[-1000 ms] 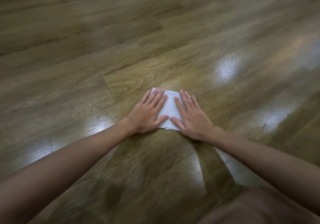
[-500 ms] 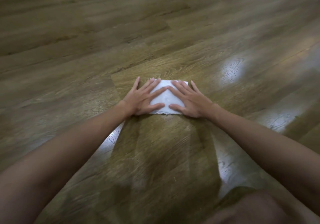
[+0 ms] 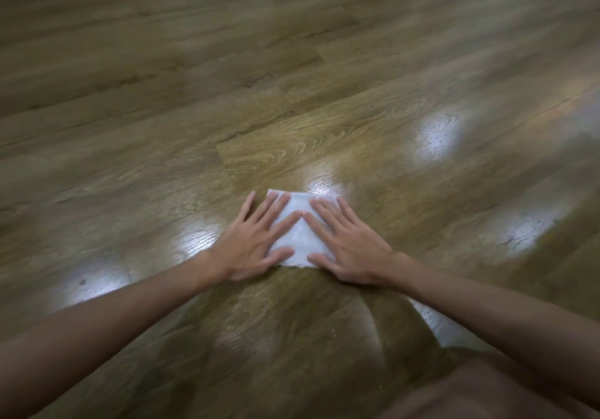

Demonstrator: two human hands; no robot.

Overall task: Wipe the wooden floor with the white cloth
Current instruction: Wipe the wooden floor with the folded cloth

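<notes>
Both hands pressed flat on a folded white cloth (image 3: 300, 240) on the wooden floor (image 3: 292, 100).

The cloth lies flat on a plank just ahead of the person, a small pale square with its far corners showing past the fingertips and its near edge between the two thumbs. The left hand (image 3: 253, 243) covers its left side and the right hand (image 3: 349, 246) its right, fingers straight and spread, the two forefingers meeting in a point over the middle of the cloth. Neither grip is closed round anything; the palms simply bear down on it. Both bare forearms reach in from the near edge. The glossy boards carry several bright patches of reflected light (image 3: 435, 139) around the hands, and the outer floor is blurred.
</notes>
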